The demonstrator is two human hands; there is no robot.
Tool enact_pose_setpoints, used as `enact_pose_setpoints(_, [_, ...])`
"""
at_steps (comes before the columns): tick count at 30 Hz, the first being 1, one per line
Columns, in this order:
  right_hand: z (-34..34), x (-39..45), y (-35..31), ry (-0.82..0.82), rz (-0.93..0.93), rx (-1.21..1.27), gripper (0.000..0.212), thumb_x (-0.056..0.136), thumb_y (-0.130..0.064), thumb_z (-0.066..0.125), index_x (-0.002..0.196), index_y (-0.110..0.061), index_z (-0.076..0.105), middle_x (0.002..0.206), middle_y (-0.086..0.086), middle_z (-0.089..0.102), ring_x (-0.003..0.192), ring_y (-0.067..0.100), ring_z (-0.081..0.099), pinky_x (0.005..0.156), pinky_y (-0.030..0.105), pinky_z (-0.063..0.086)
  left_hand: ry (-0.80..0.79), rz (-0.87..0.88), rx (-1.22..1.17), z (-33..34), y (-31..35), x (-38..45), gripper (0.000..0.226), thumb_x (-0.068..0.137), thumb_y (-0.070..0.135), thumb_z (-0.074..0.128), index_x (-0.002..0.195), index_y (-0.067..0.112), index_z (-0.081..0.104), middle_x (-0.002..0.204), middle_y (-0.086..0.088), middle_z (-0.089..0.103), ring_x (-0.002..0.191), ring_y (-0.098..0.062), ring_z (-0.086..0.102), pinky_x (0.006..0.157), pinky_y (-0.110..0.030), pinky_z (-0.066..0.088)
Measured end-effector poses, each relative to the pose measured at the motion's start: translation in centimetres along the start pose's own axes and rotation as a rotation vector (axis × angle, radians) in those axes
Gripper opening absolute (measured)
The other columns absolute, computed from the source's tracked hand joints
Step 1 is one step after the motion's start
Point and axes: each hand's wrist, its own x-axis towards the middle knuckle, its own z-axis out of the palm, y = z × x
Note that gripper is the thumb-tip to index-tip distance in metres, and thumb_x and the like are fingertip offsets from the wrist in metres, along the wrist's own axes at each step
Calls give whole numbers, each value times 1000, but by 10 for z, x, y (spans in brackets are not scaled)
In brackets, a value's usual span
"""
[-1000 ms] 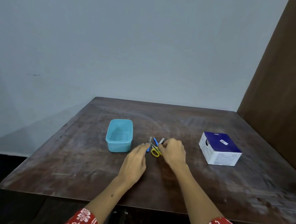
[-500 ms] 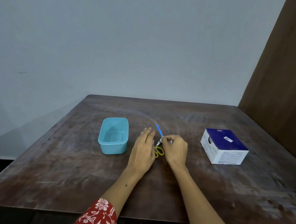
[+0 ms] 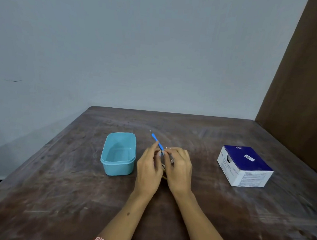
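Both hands meet over the middle of the dark wooden table. A thin blue-handled tool with a fine metal tip sticks up and away from between them. My left hand pinches its lower end with thumb and fingertips. My right hand is curled round a small silver metal tool and touches the same spot. A bit of yellow scissors handle shows under the hands; the rest is hidden.
An open teal plastic tub with nothing in it stands just left of the hands. A blue-and-white cardboard box sits to the right. A brown wooden panel rises along the table's right side, with a pale wall behind.
The small tools have been lifted off the table. My left hand went from flat beside them to pinching the blue tool, which now points up and away.
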Motion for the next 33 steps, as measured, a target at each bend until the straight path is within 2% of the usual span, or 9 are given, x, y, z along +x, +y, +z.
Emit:
enact_pose_setpoints(5, [-1,0,-1,41,2,24,11,85,-4,63,92,-6,71,94,4,68,89,20,58,77,26,45,29,-205,-286,7,2,1,34,85,4,62,118,14,61,98,3,70,89,-3,67,78,-16,53])
enact_pose_setpoints(9, [-2,-2,-2,27,22,36,12,87,-7,62,94,-7,71,94,3,67,89,18,57,77,20,41,-2,-167,-236,9,0,0,28,88,0,57,112,10,66,98,1,67,90,-7,65,80,-21,54])
enact_pose_setpoints(15, [-5,-3,-2,-18,79,68,17,86,-2,59,96,-8,72,97,2,67,92,15,57,80,18,41,-79,-98,-222,8,-1,-3,43,82,-10,57,119,11,62,99,-1,63,86,-4,65,74,-12,51])
enact_pose_setpoints(18, [-6,-4,-2,-44,96,126,18,83,0,59,92,-8,72,94,1,68,90,15,58,80,23,45,-63,-103,-198,7,-4,-2,46,78,-13,58,116,11,64,96,-2,64,84,-7,67,74,-11,51])
enact_pose_setpoints(23, [-4,-5,1,6,146,185,21,83,3,58,92,-10,73,91,2,71,83,13,64,74,22,49,-32,-93,-135,7,-5,-5,45,77,-15,58,112,11,67,94,-3,68,84,-14,68,77,-26,56])
enact_pose_setpoints(26, [-4,-4,2,71,193,250,28,84,4,56,96,-16,71,85,-5,72,71,11,66,69,26,54,-44,-65,-86,8,-2,-6,43,76,-13,60,110,13,69,91,-2,69,80,-12,67,75,-26,56])
enact_pose_setpoints(29, [-5,-5,1,145,234,339,28,85,0,60,101,-23,58,74,-17,69,64,3,65,61,16,50,-52,-44,-77,7,2,-7,40,75,-10,63,106,13,70,91,0,71,79,-8,66,74,-21,54])
enact_pose_setpoints(31, [-7,-5,-1,197,290,423,35,84,0,62,101,-27,48,72,-21,68,72,-4,65,64,7,47,-74,-15,-78,7,3,-9,37,76,-8,64,106,13,71,91,-1,71,80,-6,65,74,-19,53])
enact_pose_setpoints(33, [-7,-4,-2,214,310,477,37,83,0,63,98,-30,45,72,-21,69,75,-5,66,65,6,47,-85,16,-60,6,4,-10,34,77,-6,65,106,11,70,90,-3,72,80,-6,64,74,-18,53])
